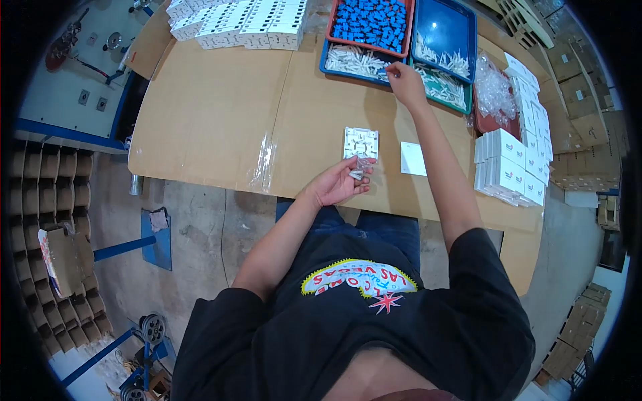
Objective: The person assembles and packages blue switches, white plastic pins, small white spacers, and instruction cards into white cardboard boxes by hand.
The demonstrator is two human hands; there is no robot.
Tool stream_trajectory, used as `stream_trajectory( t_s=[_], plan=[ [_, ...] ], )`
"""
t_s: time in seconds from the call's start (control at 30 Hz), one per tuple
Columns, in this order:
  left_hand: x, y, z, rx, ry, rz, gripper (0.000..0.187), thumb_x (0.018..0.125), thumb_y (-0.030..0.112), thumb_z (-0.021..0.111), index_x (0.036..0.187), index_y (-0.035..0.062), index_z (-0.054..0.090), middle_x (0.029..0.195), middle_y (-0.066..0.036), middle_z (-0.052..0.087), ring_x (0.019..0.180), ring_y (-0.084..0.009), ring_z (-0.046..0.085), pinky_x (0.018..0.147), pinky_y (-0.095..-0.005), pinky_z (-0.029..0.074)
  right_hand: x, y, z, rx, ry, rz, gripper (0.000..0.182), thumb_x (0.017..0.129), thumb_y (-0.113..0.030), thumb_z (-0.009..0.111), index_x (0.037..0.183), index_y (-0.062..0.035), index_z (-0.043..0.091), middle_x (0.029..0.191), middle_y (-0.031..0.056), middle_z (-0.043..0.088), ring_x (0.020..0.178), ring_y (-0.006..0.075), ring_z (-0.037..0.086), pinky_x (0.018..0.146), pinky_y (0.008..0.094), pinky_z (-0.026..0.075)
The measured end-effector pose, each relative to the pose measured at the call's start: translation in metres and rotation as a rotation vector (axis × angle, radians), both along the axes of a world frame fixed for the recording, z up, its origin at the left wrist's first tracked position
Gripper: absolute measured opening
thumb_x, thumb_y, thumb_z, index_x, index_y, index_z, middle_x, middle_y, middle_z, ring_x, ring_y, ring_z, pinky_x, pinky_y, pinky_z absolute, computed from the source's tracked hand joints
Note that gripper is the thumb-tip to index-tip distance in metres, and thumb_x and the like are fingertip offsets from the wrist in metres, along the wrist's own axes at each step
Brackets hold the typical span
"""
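Palm up at the table's front edge, my left hand [338, 182] has its fingers curled around a small clear bag with white pieces [359, 171]. Just beyond it lies a white square plate with molded details [361, 142]. My right hand [404, 81] reaches to the trays at the back, its fingers pinched together at the right end of a blue tray of white pieces [354, 61]. Something small and blue shows at its fingertips. A plain white square [413, 159] lies flat left of my right forearm.
A red tray of blue pieces [370, 25], a blue tray [445, 33] and a green tray [443, 90] stand at the back. White boxes are stacked at the right [511, 167] and back left [241, 25]. A red tray holds clear bags [493, 93].
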State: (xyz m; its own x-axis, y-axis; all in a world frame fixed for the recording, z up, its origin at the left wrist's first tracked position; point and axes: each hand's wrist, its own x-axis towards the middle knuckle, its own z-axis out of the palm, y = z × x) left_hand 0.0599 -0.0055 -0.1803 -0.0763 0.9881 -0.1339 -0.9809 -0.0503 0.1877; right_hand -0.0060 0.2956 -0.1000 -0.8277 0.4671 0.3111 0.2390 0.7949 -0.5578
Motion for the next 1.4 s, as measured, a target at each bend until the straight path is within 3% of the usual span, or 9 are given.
stream_trajectory(
  t_s=[0.13,0.2,0.43,0.63,0.73,0.87,1.23,1.3,1.4],
  plan=[
    [0.001,-0.002,-0.004,0.016,0.012,0.029,0.049,0.109,0.037,0.048,0.145,0.0033,0.051,0.119,-0.009,0.066,0.105,-0.0223,0.063,0.100,-0.0397,0.049,-0.034,0.017,-0.012,0.226,-0.055,-0.041,0.018,0.089,-0.013,0.061,0.098,-0.0046,0.074,0.099,0.0163,0.074,0.098,0.0359,0.070,0.078,0.0480,0.056],
    [0.002,-0.002,-0.004,0.018,0.010,0.035,0.049,0.108,0.035,0.050,0.145,0.0029,0.051,0.124,-0.010,0.066,0.108,-0.0228,0.063,0.101,-0.0409,0.048,-0.043,0.026,-0.023,0.512,-0.164,-0.019,0.015,0.087,-0.010,0.060,0.092,-0.0064,0.073,0.100,0.0147,0.072,0.099,0.0349,0.069,0.078,0.0505,0.055],
    [0.001,-0.003,-0.002,0.014,-0.011,0.032,0.046,0.107,0.032,0.052,0.143,0.0026,0.053,0.128,-0.012,0.065,0.106,-0.0229,0.063,0.102,-0.0419,0.049,-0.042,0.035,-0.027,0.598,-0.162,0.026,0.012,0.086,-0.011,0.061,0.090,-0.0090,0.072,0.096,0.0125,0.070,0.098,0.0330,0.068,0.074,0.0502,0.055],
    [0.003,-0.001,-0.013,0.021,-0.005,0.050,0.045,0.107,0.031,0.053,0.142,0.0026,0.053,0.131,-0.012,0.065,0.102,-0.0215,0.065,0.098,-0.0408,0.051,-0.002,0.017,-0.009,0.467,0.146,0.093,0.014,0.088,-0.018,0.068,0.101,-0.0126,0.066,0.094,0.0102,0.070,0.095,0.0330,0.067,0.076,0.0494,0.049],
    [0.002,-0.002,-0.006,0.040,0.008,0.055,0.046,0.107,0.031,0.053,0.143,0.0029,0.053,0.133,-0.012,0.064,0.103,-0.0210,0.065,0.098,-0.0406,0.051,0.057,-0.031,0.012,-0.120,0.063,0.186,0.014,0.097,-0.017,0.067,0.105,-0.0065,0.069,0.096,0.0115,0.073,0.086,0.0226,0.069,0.073,0.0335,0.051],
    [0.004,-0.003,0.000,0.039,0.041,0.069,0.048,0.107,0.034,0.054,0.144,0.0035,0.052,0.135,-0.012,0.064,0.107,-0.0213,0.064,0.097,-0.0402,0.051,0.153,-0.100,0.027,-0.406,0.035,0.200,0.016,0.097,-0.015,0.069,0.109,-0.0043,0.073,0.092,0.0054,0.071,0.080,0.0123,0.062,0.071,0.0274,0.048],
    [0.008,-0.003,-0.001,-0.024,0.245,0.064,0.048,0.108,0.034,0.051,0.145,0.0044,0.049,0.136,-0.013,0.063,0.120,-0.0261,0.063,0.105,-0.0429,0.049,0.200,-0.133,0.052,-0.413,-0.059,0.167,0.015,0.094,-0.008,0.071,0.108,-0.0024,0.073,0.088,0.0060,0.070,0.073,0.0131,0.057,0.067,0.0277,0.046],
    [0.008,-0.004,0.000,-0.048,0.293,0.081,0.047,0.108,0.034,0.051,0.145,0.0045,0.049,0.136,-0.013,0.063,0.120,-0.0258,0.063,0.105,-0.0425,0.049,0.194,-0.132,0.051,-0.368,-0.142,0.222,0.016,0.089,-0.008,0.070,0.105,-0.0041,0.072,0.090,0.0108,0.074,0.071,0.0210,0.065,0.066,0.0335,0.051],
    [0.010,-0.007,0.003,-0.031,0.303,0.075,0.045,0.108,0.033,0.052,0.143,0.0049,0.051,0.134,-0.012,0.063,0.120,-0.0249,0.063,0.104,-0.0418,0.050,0.187,-0.135,0.051,-0.347,-0.187,0.293,0.015,0.088,-0.007,0.069,0.102,-0.0031,0.071,0.090,0.0117,0.074,0.075,0.0217,0.068,0.068,0.0332,0.052]
  ],
)
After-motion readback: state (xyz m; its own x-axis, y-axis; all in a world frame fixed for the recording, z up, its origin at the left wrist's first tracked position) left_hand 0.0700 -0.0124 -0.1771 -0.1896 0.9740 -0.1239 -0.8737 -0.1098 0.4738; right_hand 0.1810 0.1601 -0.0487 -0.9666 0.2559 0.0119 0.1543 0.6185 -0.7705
